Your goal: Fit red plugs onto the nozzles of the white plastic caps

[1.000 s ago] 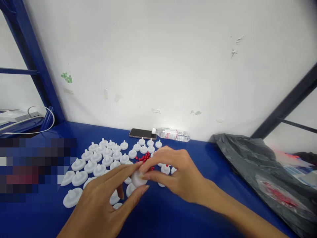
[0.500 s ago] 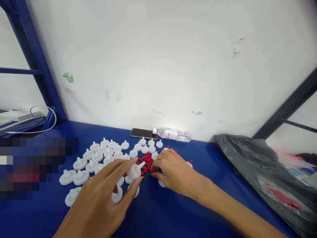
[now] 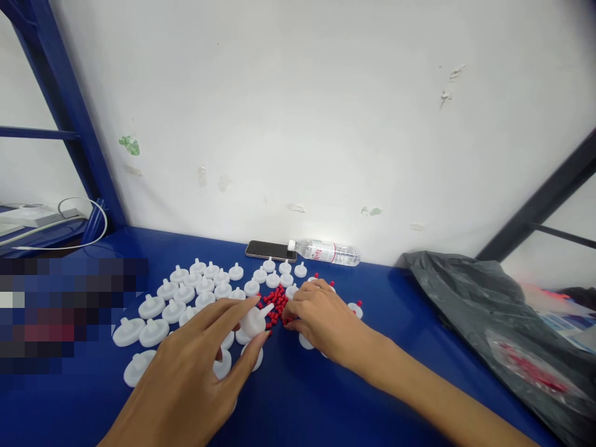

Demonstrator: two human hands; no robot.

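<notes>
My left hand pinches a white spouted cap between thumb and fingers, its narrow tip pointing up and to the right. Curled over the right edge of a pile of small red caps is my right hand; its fingertips are close together among them, and whether one is pinched I cannot make out. Many more white spouted caps stand spout-up to the left and behind. To the right of my right hand, a white cap has red at its tip; others there are partly hidden by that hand.
A phone and a clear plastic bottle lie along the wall at the back of the blue table. On the right, dark grey plastic sheeting carries a clear bag of red pieces. Blue frame posts rise at the left.
Very little differs. My right hand has shifted slightly among the red caps, showing more of the red-tipped cap beside it. My left hand keeps its hold on the white spouted cap.
</notes>
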